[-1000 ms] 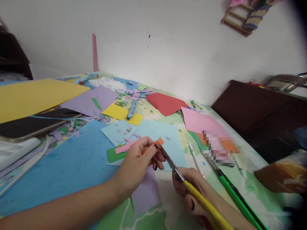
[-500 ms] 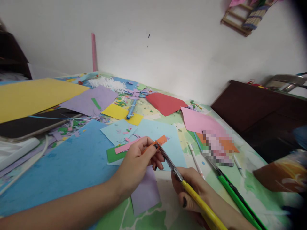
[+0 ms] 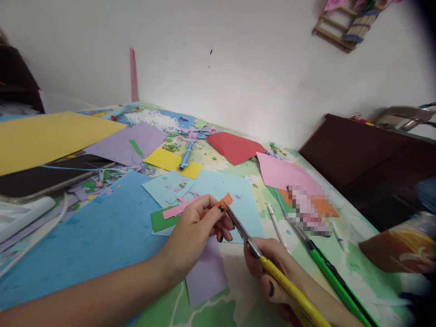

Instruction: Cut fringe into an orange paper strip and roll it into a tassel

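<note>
1. Left hand point(image 3: 197, 222): thumb and fingertips pinching orange strip point(image 3: 228, 198); its free end pokes out past them.
2. Right hand point(image 3: 272, 265): fingers curled round yellow-handled scissors point(image 3: 250, 245); blade tips at the strip, just beside left thumb.
3. Light blue sheet point(image 3: 247, 220) lies beneath left fingertips; pink strip point(image 3: 175, 210) beside left knuckles.

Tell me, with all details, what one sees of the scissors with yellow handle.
The scissors have slim, grey, metal-looking blades and a long yellow handle, seemingly plastic, cut off by the picture's lower edge. Held in the right hand, they slant up leftward; the tips are at the small orange paper in the left hand. How far they open is unclear.
</note>
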A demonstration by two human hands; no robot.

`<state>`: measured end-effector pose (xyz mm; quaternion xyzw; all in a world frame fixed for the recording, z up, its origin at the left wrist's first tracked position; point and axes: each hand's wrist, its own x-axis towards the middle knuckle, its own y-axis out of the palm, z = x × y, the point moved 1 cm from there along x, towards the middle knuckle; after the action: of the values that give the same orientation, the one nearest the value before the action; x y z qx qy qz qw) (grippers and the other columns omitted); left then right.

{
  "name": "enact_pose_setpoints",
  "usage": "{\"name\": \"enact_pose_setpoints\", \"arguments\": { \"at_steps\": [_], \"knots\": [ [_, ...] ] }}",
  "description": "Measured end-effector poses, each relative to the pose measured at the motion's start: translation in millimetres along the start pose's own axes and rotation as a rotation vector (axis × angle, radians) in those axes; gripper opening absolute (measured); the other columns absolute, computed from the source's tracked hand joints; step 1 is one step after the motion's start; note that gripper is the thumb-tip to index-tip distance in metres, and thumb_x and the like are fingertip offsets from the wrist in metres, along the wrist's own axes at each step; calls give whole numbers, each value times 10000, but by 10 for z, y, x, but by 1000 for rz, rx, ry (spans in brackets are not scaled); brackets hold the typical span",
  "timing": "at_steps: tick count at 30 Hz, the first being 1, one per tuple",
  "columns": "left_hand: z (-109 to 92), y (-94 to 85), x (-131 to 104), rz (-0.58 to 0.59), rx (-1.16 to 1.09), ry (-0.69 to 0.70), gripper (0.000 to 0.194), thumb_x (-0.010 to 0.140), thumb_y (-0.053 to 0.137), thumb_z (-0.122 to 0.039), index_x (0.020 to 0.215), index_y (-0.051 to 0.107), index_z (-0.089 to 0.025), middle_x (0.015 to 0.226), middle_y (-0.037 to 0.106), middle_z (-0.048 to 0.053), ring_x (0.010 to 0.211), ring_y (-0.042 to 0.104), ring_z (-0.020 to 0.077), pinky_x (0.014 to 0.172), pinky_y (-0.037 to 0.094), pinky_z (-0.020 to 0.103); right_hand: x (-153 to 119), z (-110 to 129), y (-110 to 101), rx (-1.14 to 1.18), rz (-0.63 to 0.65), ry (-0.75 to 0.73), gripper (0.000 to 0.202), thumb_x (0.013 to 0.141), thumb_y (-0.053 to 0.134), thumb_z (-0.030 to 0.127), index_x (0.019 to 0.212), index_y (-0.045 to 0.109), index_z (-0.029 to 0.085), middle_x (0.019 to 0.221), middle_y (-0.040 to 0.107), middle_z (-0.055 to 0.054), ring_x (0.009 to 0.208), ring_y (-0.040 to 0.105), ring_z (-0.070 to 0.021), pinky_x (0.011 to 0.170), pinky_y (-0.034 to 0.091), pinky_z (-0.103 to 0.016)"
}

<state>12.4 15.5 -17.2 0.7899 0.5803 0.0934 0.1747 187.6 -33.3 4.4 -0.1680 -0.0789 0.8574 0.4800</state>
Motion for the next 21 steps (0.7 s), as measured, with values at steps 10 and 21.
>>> {"name": "enact_pose_setpoints", "arguments": {
  "at_steps": [10,21],
  "knots": [
    [-15,1,6,-13,-5,4,166,858,478,-241,714,507,-165,647,614,-9,549,572,106,546,392,251,-47,-23,5,18,26,33,506,749,546,677,780,381,199,692,318,39,514,287,-64,380,241,-167],
    [-4,8,-2,2,8,11,153,854,494,-244,722,505,-167,644,617,-10,544,566,97,542,387,239,3,75,-8,-65,3,-9,495,738,563,662,701,395,198,668,304,34,561,315,-100,459,290,-213]
  ]
}}
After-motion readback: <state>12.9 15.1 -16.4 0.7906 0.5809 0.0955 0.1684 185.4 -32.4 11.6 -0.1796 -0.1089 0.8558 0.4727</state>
